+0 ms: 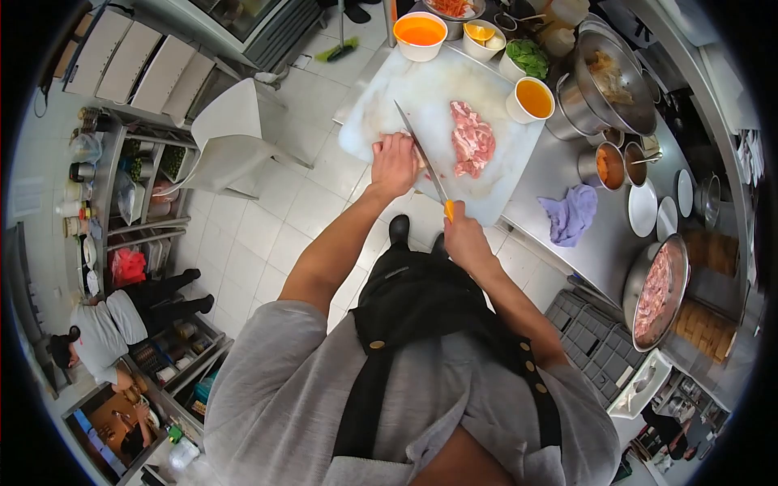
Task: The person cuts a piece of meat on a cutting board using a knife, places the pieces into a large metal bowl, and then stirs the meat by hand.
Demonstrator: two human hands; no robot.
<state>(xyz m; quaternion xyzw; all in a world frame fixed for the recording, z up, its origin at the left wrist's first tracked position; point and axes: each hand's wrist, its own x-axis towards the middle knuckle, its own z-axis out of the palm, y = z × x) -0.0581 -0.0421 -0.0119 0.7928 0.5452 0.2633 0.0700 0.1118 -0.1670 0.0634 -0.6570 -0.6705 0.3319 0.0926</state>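
The right hand (467, 236) grips the yellow-handled knife (424, 154), its long axis running forward-left across the white cutting board (374, 91). The left hand (395, 165), curled, sits just left of the blade; its hold cannot be determined. Sliced raw meat (472, 139) lies right of the blade.

The cutting board (389, 81) is white with a light bluish tone; the meat (472, 139) is pink, with paler whitish streaks through it; the knife (426, 159) has a silver-grey blade and a yellow-orange handle (449, 211); one sauce (420, 31) is bright orange, the other sauce (534, 98) is more amber; the leaves (528, 58) are deep green; the cloth (569, 215) is lavender; the apron (425, 304) is black, with brass-coloured buttons (377, 345); the shirt (275, 364) is plain grey; the floor tiles (275, 219) are white, with thin darker lines forming a grid; the chair (231, 154) is also white; the crates (592, 340) are dark grey.
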